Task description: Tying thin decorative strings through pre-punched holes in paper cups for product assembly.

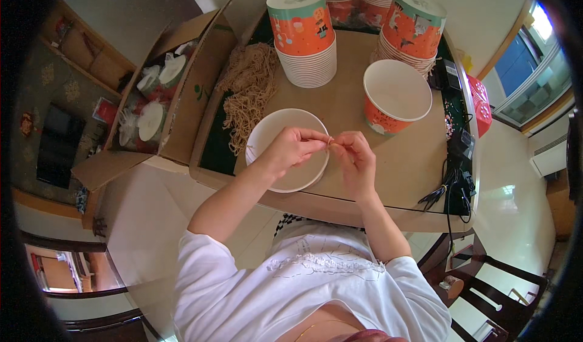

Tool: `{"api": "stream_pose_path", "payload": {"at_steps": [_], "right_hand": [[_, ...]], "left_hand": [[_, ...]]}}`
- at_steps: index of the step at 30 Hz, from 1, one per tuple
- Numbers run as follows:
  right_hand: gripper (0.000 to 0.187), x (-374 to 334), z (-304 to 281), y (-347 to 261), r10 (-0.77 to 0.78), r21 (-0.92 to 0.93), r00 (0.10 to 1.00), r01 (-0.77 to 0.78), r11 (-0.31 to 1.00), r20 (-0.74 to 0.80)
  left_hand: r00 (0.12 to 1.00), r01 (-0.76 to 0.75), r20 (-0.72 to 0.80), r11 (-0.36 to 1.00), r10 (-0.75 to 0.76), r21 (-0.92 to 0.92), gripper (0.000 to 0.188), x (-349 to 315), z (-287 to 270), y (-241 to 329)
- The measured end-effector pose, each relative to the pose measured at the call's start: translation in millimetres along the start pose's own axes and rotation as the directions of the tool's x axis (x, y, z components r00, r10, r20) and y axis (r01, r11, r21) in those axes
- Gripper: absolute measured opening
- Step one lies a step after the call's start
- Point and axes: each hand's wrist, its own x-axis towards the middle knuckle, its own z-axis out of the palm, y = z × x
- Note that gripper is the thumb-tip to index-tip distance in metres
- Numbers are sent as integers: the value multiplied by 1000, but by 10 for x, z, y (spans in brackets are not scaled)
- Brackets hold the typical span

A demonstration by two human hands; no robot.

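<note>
A white paper bucket (273,130) stands at the table's near edge, its open mouth facing up. At the right side of its rim, my left hand (296,149) and my right hand (355,161) meet with fingertips pinched together. Between them is a short bit of thin tan cord (330,141), mostly hidden by the fingers. My left hand and wrist reach across the bucket's mouth; my right hand is just outside the rim. A tangled heap of tan cords (246,93) lies behind the bucket, to the left.
An upright orange bucket (398,90) stands at right. Behind are upside-down bucket stacks (306,65) (413,32). An open cardboard box (197,93) with wrapped buckets is at left. Black cables (446,184) and adapters (464,141) lie along the table's (364,187) right edge, beside a red basket (480,105).
</note>
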Motion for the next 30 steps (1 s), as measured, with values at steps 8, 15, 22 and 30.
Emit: {"api": "stream_pose_path", "payload": {"at_steps": [8, 15, 22, 30], "right_hand": [[5, 68, 12, -51, -23, -11, 1000, 23, 1000, -6], [11, 56, 26, -42, 73, 18, 997, -74, 997, 23], [20, 82, -23, -211, 154, -299, 953, -72, 951, 261], [21, 77, 13, -197, 187, -233, 940, -121, 965, 286]], "left_hand": [[1000, -22, 10, 986, 21, 164, 11, 36, 2, -52], [944, -297, -43, 902, 326, 313, 8, 13, -33, -122], [888, -204, -78, 538, 454, 818, 8, -233, 0, 47], [824, -244, -4, 361, 566, 900, 7, -234, -65, -59]]}}
